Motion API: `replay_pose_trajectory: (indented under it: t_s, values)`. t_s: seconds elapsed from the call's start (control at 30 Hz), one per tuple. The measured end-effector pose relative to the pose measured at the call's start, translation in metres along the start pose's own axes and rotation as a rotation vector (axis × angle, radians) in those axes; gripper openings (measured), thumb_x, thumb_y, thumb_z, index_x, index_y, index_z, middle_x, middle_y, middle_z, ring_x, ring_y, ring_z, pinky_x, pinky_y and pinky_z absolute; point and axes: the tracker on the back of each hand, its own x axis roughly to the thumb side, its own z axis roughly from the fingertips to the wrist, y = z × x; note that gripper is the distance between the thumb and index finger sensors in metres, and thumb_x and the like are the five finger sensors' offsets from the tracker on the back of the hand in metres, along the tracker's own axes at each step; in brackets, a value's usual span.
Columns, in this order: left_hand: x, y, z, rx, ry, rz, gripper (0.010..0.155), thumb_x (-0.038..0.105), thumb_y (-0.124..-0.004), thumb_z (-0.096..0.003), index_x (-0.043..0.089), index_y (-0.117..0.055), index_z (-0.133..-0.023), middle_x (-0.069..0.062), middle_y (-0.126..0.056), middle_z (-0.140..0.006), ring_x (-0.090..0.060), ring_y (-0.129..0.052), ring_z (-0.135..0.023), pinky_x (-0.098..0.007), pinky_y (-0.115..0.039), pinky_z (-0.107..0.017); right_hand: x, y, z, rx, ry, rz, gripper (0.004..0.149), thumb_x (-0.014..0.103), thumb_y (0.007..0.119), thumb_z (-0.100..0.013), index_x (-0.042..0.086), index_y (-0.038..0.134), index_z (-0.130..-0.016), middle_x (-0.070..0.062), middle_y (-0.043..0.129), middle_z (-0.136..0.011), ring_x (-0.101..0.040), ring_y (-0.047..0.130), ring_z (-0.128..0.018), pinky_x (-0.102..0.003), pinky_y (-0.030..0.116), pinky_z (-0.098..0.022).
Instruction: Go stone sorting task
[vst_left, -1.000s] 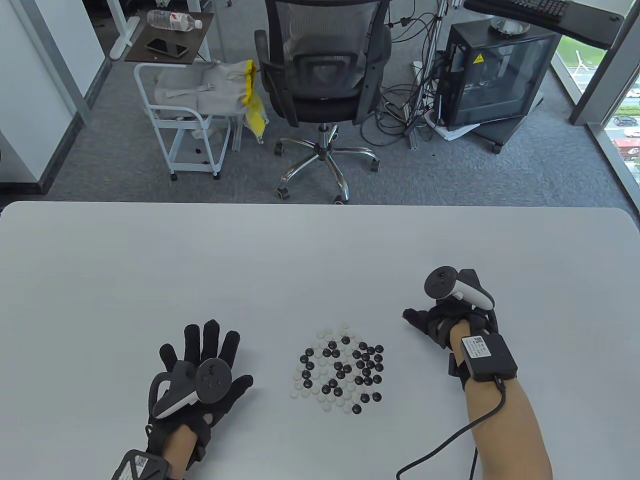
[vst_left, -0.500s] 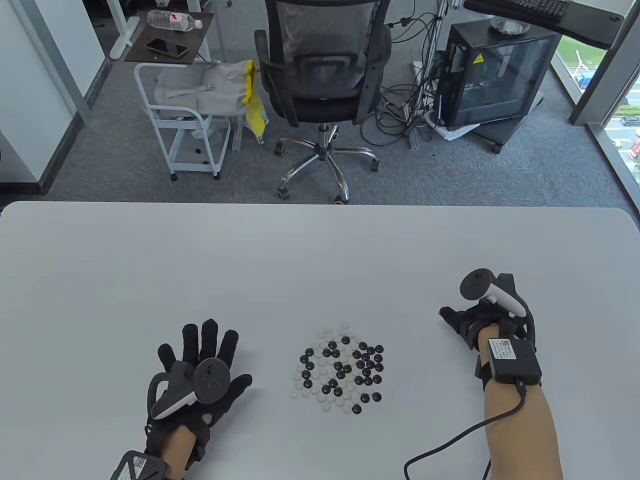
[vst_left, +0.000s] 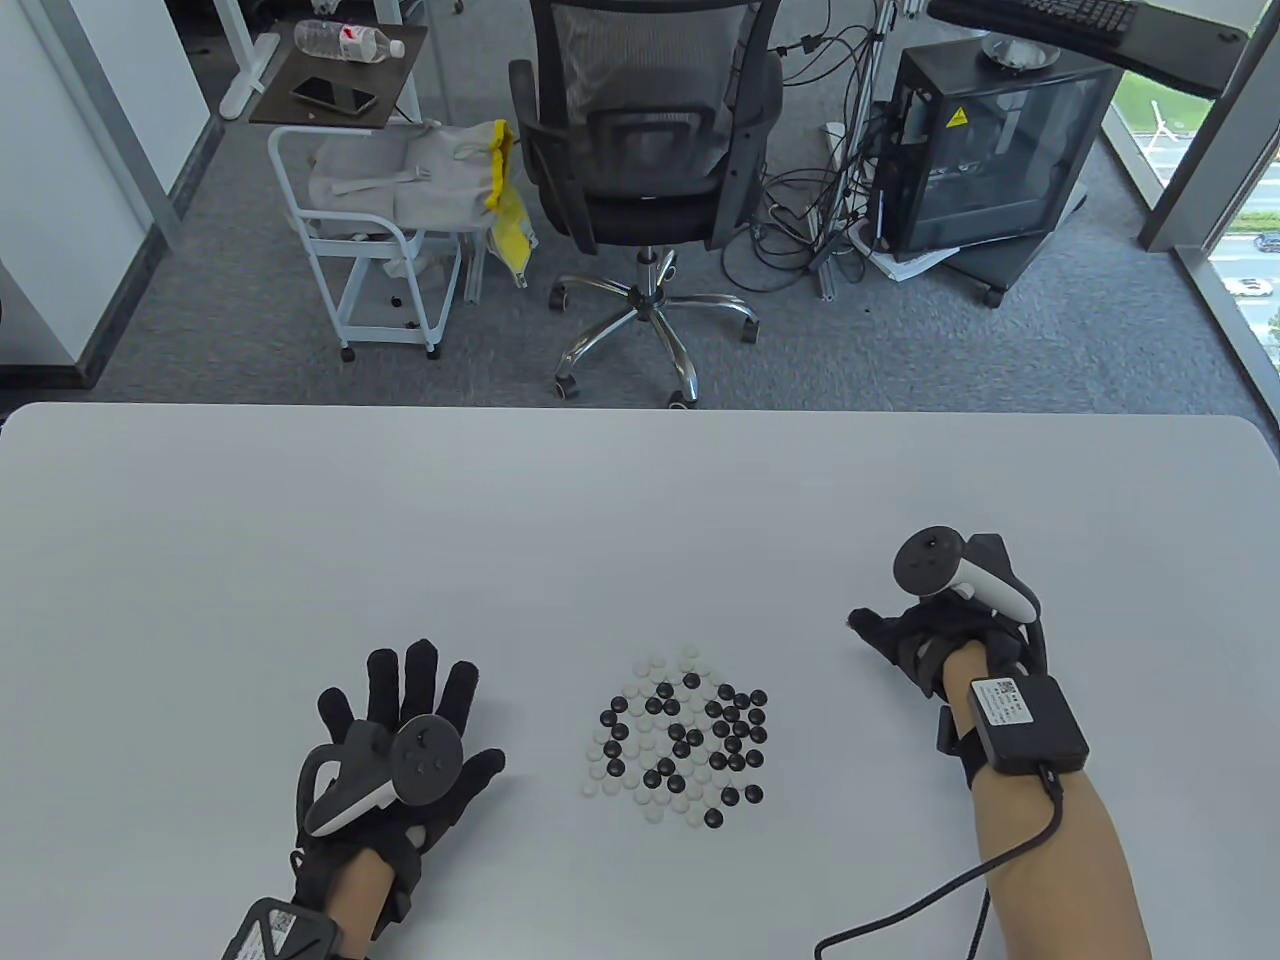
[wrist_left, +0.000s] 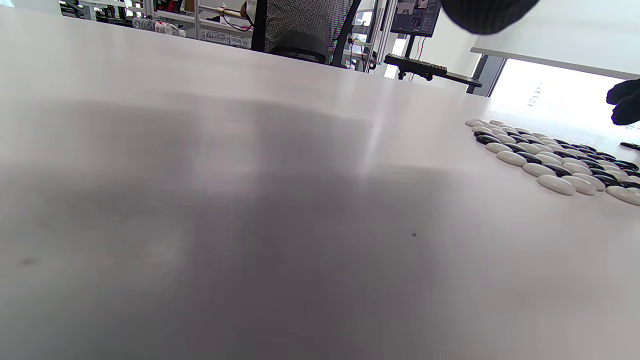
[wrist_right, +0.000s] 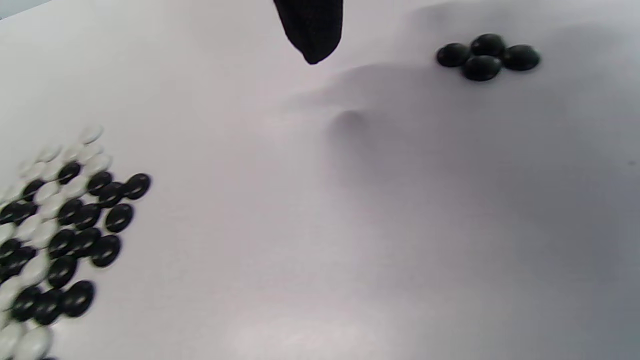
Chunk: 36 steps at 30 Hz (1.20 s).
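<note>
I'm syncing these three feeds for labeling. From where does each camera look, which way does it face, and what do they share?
Table view: from above, looking down at the table; both gloved hands, left hand, right hand, and forearms show.
Left wrist view: low over the tabletop, facing the mixed stones; a dark fingertip at top.
Right wrist view: looking down; one fingertip, four black stones set apart.
Shared: all three show the mixed pile.

Glossy, smooth stones (vst_left: 680, 740) are being shown on a matt table (vst_left: 600, 520); knitted cloth gloves (vst_left: 420, 690) are being worn.

Black sensor gloves (vst_left: 400, 740), black-and-white trackers (vst_left: 950, 575)
</note>
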Motion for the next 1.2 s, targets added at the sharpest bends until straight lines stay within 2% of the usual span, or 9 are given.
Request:
replay_pose_trajectory:
  t_s: [0.2,0.33,0.47,0.7,0.87,1.2]
  values:
    - [0.000,0.000,0.000,-0.002,0.000,-0.003,0.086,0.063,-0.051,-0.0590,0.020,-0.005,-0.118,-0.023,0.017,-0.115,-0.053,0.020,-0.097,-0.083,0.006,-0.049,0.050,0.018,-0.002,0.084,-0.146,0.126,0.071,0.050,0.049,-0.062,0.003,0.073,-0.109,-0.041,0.012,-0.115,-0.068,-0.003,-0.093,-0.092,0.009,-0.052]
    - [0.000,0.000,-0.001,-0.001,-0.004,-0.003,0.086,0.063,-0.050,-0.0589,0.020,-0.005,-0.118,-0.023,0.017,-0.115,-0.053,0.020,-0.097,-0.083,0.006,-0.049,0.069,0.032,-0.007,0.128,-0.232,0.124,0.070,0.050,0.049,-0.061,0.004,0.071,-0.109,-0.040,0.012,-0.115,-0.068,-0.003,-0.093,-0.092,0.010,-0.053]
    - [0.001,0.000,-0.001,0.002,-0.005,-0.005,0.086,0.063,-0.050,-0.0590,0.020,-0.005,-0.118,-0.023,0.017,-0.115,-0.053,0.020,-0.097,-0.083,0.005,-0.049,0.077,0.042,-0.011,0.155,-0.277,0.132,0.070,0.050,0.049,-0.061,0.005,0.069,-0.110,-0.040,0.011,-0.114,-0.068,-0.003,-0.092,-0.092,0.011,-0.053]
    - [0.001,0.000,0.000,0.007,-0.004,-0.001,0.086,0.063,-0.050,-0.0589,0.020,-0.005,-0.118,-0.023,0.017,-0.115,-0.053,0.020,-0.097,-0.083,0.005,-0.049,0.078,0.058,-0.019,0.188,-0.271,0.140,0.070,0.050,0.049,-0.061,0.006,0.065,-0.112,-0.041,0.009,-0.114,-0.068,-0.003,-0.092,-0.092,0.010,-0.052]
    - [0.000,0.000,0.000,0.010,-0.003,0.005,0.086,0.063,-0.050,-0.0590,0.020,-0.005,-0.118,-0.023,0.017,-0.115,-0.053,0.020,-0.097,-0.083,0.006,-0.049,0.064,0.054,-0.019,0.168,-0.226,0.129,0.069,0.050,0.049,-0.061,0.006,0.067,-0.111,-0.041,0.010,-0.114,-0.068,-0.003,-0.093,-0.092,0.010,-0.053]
    - [-0.002,0.000,0.001,0.012,-0.003,0.012,0.085,0.063,-0.051,-0.0589,0.021,-0.006,-0.118,-0.023,0.017,-0.115,-0.053,0.020,-0.097,-0.083,0.006,-0.049,-0.028,0.021,-0.002,0.066,0.040,0.008,0.070,0.050,0.049,-0.061,0.005,0.072,-0.109,-0.040,0.011,-0.115,-0.067,-0.005,-0.092,-0.092,0.009,-0.053]
